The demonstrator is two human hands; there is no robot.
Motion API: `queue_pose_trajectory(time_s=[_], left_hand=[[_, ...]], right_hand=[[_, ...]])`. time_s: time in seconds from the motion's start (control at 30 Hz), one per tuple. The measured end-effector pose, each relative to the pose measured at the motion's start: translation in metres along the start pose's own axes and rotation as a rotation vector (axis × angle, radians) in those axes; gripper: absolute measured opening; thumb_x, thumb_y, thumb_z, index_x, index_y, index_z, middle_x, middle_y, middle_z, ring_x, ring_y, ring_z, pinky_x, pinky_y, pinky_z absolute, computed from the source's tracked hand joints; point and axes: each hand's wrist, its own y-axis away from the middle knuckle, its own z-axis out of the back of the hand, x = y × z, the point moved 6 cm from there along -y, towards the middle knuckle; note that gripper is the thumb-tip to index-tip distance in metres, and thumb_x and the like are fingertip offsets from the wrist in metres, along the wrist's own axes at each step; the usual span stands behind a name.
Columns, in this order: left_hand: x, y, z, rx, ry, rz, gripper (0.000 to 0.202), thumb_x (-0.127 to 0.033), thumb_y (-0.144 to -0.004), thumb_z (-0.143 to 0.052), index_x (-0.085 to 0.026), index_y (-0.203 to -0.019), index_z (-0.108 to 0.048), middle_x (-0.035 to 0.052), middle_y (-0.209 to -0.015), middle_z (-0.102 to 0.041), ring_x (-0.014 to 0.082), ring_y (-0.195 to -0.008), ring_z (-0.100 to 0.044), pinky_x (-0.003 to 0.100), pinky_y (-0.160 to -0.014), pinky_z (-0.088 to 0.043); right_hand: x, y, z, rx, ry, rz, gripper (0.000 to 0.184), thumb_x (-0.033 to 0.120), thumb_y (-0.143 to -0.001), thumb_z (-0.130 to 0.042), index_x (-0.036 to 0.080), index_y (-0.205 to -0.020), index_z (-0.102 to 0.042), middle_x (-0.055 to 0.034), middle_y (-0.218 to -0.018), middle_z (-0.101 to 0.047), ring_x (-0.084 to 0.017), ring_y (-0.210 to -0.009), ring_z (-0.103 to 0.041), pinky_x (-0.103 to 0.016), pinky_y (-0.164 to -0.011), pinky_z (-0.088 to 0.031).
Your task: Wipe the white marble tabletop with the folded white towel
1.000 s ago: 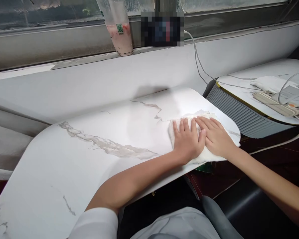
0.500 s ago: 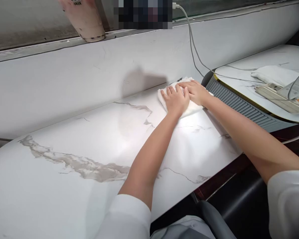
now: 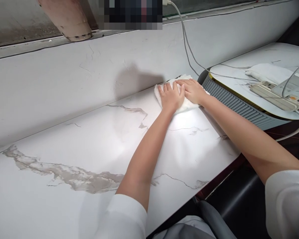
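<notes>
A white cloth (image 3: pixel 187 105) lies folded on the marble-patterned table (image 3: pixel 109 139), at its far right end by the wall. My left hand (image 3: pixel 171 95) presses flat on the cloth with its fingers spread. Beside it, my right hand (image 3: pixel 193 91) also rests flat on the cloth, its fingers stretched out to the left and its fingertips close to the left thumb. Part of the cloth is hidden under both palms.
Right of the table stands a ribbed-sided unit (image 3: pixel 231 94) with a white top, carrying a power strip (image 3: pixel 275 96) and a white bundle (image 3: pixel 266 73). Cables (image 3: pixel 186 39) hang down the wall. A cup (image 3: pixel 72 23) stands on the ledge. A black seat (image 3: pixel 241 196) is below.
The view has shifted slightly, so the table pattern and cup sit further left. Both hands and the cloth have slid a little toward the wall, still flat on the table.
</notes>
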Motion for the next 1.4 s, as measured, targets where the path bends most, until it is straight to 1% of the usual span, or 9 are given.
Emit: queue_pose_trajectory(time_s=[0.23, 0.43, 0.53, 0.67, 0.8, 0.97, 1.1, 1.23, 1.4], left_hand=[[-0.022, 0.036, 0.001, 0.020, 0.004, -0.070, 0.052, -0.044, -0.105, -0.024, -0.018, -0.145, -0.046, 0.0137, -0.150, -0.049, 0.0253, -0.146, -0.036, 0.051, -0.125, -0.013], [-0.049, 0.093, 0.006, -0.034, 0.001, -0.155, 0.054, -0.045, -0.104, -0.026, -0.013, -0.143, -0.048, 0.0175, -0.145, -0.053, 0.0274, -0.142, -0.040, 0.051, -0.125, -0.013], [-0.059, 0.124, 0.011, -0.031, -0.009, -0.205, 0.056, -0.046, -0.105, -0.024, -0.013, -0.143, -0.047, 0.0157, -0.145, -0.054, 0.0265, -0.140, -0.042, 0.051, -0.124, -0.016], [-0.062, 0.159, 0.019, 0.000, -0.004, -0.235, 0.055, -0.045, -0.105, -0.024, -0.013, -0.144, -0.047, 0.0137, -0.148, -0.053, 0.0252, -0.142, -0.041, 0.050, -0.124, -0.019], [-0.056, 0.184, 0.027, 0.004, 0.002, -0.215, 0.052, -0.042, -0.105, -0.025, -0.015, -0.143, -0.048, 0.0123, -0.149, -0.053, 0.0237, -0.143, -0.041, 0.049, -0.125, -0.020], [-0.041, 0.206, 0.038, -0.004, 0.000, -0.191, 0.052, -0.041, -0.105, -0.025, -0.015, -0.144, -0.047, 0.0121, -0.149, -0.052, 0.0233, -0.144, -0.041, 0.048, -0.125, -0.020], [-0.024, 0.209, 0.045, 0.005, -0.009, -0.137, 0.053, -0.041, -0.105, -0.024, -0.016, -0.145, -0.046, 0.0112, -0.151, -0.051, 0.0228, -0.145, -0.039, 0.048, -0.125, -0.019], [-0.003, 0.197, 0.052, 0.032, 0.003, -0.088, 0.053, -0.040, -0.105, -0.023, -0.016, -0.146, -0.045, 0.0106, -0.153, -0.049, 0.0226, -0.146, -0.038, 0.048, -0.126, -0.018], [0.034, 0.162, 0.057, 0.045, 0.036, -0.024, 0.052, -0.040, -0.104, -0.022, -0.019, -0.145, -0.047, 0.0078, -0.153, -0.049, 0.0199, -0.147, -0.037, 0.047, -0.126, -0.016]], right_hand=[[0.008, 0.051, 0.015, -0.007, 0.052, -0.038, 0.055, 0.034, -0.097, -0.025, 0.018, -0.144, -0.050, -0.0094, -0.149, -0.052, -0.028, -0.138, -0.045, -0.053, -0.117, -0.026], [0.028, 0.116, 0.033, -0.011, 0.112, -0.060, 0.056, 0.032, -0.097, -0.023, 0.016, -0.145, -0.047, -0.0109, -0.149, -0.052, -0.027, -0.139, -0.044, -0.053, -0.117, -0.027], [0.042, 0.151, 0.041, 0.006, 0.176, -0.091, 0.058, 0.031, -0.097, -0.023, 0.012, -0.146, -0.045, -0.0139, -0.149, -0.051, -0.027, -0.139, -0.043, -0.052, -0.117, -0.027], [0.065, 0.186, 0.046, 0.003, 0.227, -0.090, 0.058, 0.032, -0.098, -0.022, 0.011, -0.147, -0.044, -0.0158, -0.148, -0.052, -0.028, -0.138, -0.045, -0.053, -0.117, -0.029], [0.088, 0.205, 0.046, -0.020, 0.247, -0.068, 0.057, 0.032, -0.099, -0.020, 0.014, -0.148, -0.044, -0.0160, -0.147, -0.053, -0.027, -0.138, -0.045, -0.053, -0.116, -0.030], [0.115, 0.210, 0.043, 0.003, 0.253, -0.049, 0.058, 0.032, -0.100, -0.019, 0.011, -0.147, -0.045, -0.0173, -0.147, -0.052, -0.028, -0.138, -0.045, -0.053, -0.117, -0.029], [0.133, 0.197, 0.038, 0.031, 0.248, -0.032, 0.057, 0.030, -0.100, -0.019, 0.012, -0.148, -0.045, -0.0161, -0.148, -0.052, -0.027, -0.139, -0.045, -0.052, -0.117, -0.030], [0.144, 0.172, 0.029, 0.057, 0.231, -0.037, 0.058, 0.030, -0.099, -0.020, 0.010, -0.148, -0.044, -0.0148, -0.148, -0.051, -0.026, -0.140, -0.043, -0.051, -0.118, -0.028], [0.153, 0.125, 0.011, 0.052, 0.187, -0.021, 0.058, 0.030, -0.099, -0.021, 0.008, -0.148, -0.042, -0.0165, -0.149, -0.050, -0.028, -0.140, -0.042, -0.051, -0.118, -0.026]])
